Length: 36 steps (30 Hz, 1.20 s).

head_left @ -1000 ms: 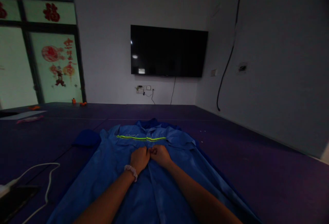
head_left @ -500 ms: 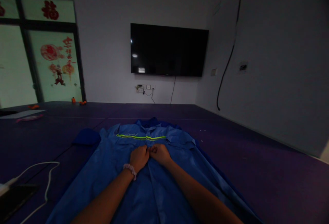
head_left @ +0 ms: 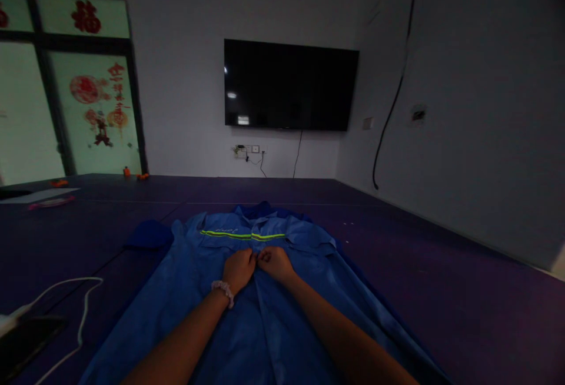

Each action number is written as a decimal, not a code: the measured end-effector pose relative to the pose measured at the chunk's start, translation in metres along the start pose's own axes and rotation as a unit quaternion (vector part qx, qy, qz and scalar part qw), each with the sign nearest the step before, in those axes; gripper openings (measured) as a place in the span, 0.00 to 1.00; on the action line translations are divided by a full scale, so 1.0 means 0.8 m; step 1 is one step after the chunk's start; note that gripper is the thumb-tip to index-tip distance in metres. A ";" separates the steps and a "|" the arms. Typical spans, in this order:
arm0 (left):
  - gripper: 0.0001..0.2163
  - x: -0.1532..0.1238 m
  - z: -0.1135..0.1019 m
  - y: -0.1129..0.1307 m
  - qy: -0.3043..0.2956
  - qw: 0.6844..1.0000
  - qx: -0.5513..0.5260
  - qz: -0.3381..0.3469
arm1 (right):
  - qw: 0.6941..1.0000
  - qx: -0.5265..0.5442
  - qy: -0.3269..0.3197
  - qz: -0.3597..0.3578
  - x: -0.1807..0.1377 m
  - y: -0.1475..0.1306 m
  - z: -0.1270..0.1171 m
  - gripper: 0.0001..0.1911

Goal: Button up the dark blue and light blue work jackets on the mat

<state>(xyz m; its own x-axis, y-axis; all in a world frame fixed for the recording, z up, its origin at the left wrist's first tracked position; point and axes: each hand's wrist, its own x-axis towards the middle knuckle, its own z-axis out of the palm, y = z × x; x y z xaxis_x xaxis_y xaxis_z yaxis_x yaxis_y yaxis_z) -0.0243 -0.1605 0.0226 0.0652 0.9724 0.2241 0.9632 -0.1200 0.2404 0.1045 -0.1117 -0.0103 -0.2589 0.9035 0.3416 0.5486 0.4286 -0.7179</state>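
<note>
A blue work jacket [head_left: 194,279] with a yellow-green stripe [head_left: 227,235] across the chest lies spread out, collar at the far end. On its front placket, just below the stripe, my left hand [head_left: 239,269] pinches the cloth; a pale scrunchie [head_left: 223,292] circles that wrist. Close beside it my right hand [head_left: 275,265] is closed on the same placket, fingers curled. The fingertips nearly meet. Whether a button or fastener lies between them is too small and dark to tell.
The jacket lies on a purple surface [head_left: 419,291]. Left of it are a blue cloth piece [head_left: 149,235], a white cable [head_left: 85,308] and a dark phone [head_left: 30,341]. Small orange objects [head_left: 142,176] stand far off. A television [head_left: 291,86] hangs on the wall.
Almost nothing differs. Both hands stay at the same spot on the placket, with only a very slight shift of the fingers.
</note>
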 end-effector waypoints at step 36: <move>0.07 0.012 0.010 -0.011 0.039 0.994 -0.101 -0.008 | 0.994 -0.101 -0.025 0.022 -0.007 -0.021 -0.011 0.05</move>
<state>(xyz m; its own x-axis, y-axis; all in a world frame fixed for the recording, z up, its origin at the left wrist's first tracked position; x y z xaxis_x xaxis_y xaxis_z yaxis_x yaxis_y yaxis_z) -0.0301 -0.1485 0.0149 0.0227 0.9569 0.2896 0.8914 -0.1506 0.4275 0.1038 -0.1243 0.0056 -0.2674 0.9226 0.2781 0.7077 0.3839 -0.5931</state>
